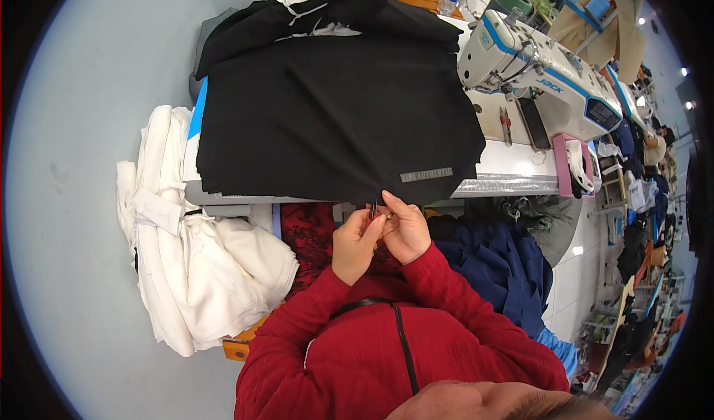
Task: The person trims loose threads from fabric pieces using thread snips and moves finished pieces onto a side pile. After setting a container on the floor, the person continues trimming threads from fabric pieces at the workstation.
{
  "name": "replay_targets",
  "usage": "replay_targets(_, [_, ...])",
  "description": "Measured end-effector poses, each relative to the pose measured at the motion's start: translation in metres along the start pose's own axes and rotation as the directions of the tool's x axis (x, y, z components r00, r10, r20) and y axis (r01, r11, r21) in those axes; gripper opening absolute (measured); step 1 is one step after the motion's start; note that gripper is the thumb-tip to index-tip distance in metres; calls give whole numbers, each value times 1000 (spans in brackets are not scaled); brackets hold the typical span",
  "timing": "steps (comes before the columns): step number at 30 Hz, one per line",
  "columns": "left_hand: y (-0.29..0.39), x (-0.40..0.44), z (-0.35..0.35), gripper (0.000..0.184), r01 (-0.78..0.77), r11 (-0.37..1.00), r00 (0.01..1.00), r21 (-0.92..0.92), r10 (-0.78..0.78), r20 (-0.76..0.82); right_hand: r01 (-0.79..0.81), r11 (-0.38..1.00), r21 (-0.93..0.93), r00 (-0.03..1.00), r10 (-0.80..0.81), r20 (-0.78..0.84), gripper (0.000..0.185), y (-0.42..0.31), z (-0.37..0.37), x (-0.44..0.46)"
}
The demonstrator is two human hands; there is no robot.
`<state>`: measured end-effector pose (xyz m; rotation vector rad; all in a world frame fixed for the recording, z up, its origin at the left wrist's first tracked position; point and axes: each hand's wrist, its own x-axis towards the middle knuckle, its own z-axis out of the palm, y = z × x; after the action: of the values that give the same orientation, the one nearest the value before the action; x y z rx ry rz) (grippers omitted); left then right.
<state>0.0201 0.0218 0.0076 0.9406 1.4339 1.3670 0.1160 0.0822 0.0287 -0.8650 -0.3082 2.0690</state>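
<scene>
Now, white garments [201,271] heap beside the table [506,156]; black cloth [320,115] spreads across it, long axis sideways; the left hand [353,245] pinches a small dark item [373,212], possibly a tool, pointing away from the body at the cloth's near edge; the right hand [407,234], fingers partly curled, masks its lower end; sewing machine [550,81] rightmost.

Black fabric [320,115], beyond the hands [405,230]: matt cloth, smooth, soft creases
Lettered patch [426,175]: flat grey, material unclear
Small dark item [373,210], between fingertips: slight gloss, too small to tell material
Sewing machine [569,96], beyond and right: glossy white shell, bare metal parts
Phone [533,122], same side: glossy dark face
White bundle [223,279], left: matt cloth, rumpled
Navy pile [494,267], right: matt cloth, crumpled
Floor [569,286], farther right: glossy tile
</scene>
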Motion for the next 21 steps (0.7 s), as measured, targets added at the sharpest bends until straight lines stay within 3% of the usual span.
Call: replay_targets(21, [4,2,2,19,45,998,999,-38,-44,9,9,1000,6,1000,-9,-1,19,1,-3,1])
